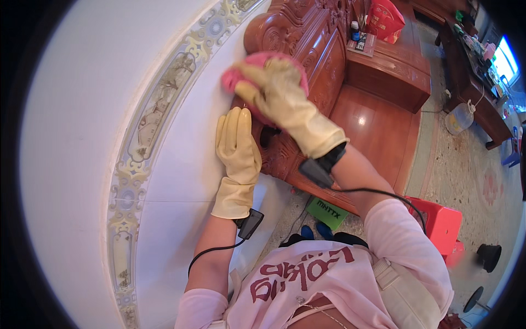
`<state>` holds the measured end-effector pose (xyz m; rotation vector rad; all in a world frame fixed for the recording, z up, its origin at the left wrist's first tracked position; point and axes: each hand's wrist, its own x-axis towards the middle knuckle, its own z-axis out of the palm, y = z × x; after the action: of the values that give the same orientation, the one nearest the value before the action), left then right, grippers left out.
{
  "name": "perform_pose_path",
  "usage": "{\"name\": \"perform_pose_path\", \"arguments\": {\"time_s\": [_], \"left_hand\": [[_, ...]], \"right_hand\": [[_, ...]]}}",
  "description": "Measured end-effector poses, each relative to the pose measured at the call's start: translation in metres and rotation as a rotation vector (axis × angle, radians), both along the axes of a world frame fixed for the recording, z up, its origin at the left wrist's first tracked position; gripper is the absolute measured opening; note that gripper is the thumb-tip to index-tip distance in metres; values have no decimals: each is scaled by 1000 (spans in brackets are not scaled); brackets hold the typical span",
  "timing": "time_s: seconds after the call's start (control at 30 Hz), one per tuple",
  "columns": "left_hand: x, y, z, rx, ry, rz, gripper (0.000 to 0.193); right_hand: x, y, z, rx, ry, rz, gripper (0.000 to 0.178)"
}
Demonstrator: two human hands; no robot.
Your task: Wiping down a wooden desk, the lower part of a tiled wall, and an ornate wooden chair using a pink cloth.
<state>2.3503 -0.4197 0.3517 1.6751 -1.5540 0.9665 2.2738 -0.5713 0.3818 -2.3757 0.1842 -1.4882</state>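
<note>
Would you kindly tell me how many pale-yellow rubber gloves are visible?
2: one pale-yellow rubber glove on the left hand, another on the right hand, atop the pink cloth.

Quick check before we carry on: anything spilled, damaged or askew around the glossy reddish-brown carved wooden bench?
Nothing stands out: the bench shows no visible spill or break, and the pink fabric cloth is under the right hand in its cream rubber glove. Motion blur hides fine detail there.

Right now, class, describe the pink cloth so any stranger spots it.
Find the carved wooden bench by the white wall. At its back, the gloved right hand covers part of the cloth. Bright pink sets it apart from reddish-brown wood and yellowish glove.
</note>
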Motion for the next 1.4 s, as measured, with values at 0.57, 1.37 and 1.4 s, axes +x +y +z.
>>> {"name": "perform_pose_path", "arguments": {"time_s": [0.57, 1.37, 1.4], "left_hand": [[1, 5, 4, -11, -41, 17, 37], [3, 18, 9, 102, -5, 61, 39], [3, 14, 8, 97, 2, 46, 39]], "right_hand": [[0, -25, 36, 439, 18, 183, 24], [100, -264, 103, 244, 116, -546, 51], [89, -258, 105, 167, 90, -429, 52]]}}
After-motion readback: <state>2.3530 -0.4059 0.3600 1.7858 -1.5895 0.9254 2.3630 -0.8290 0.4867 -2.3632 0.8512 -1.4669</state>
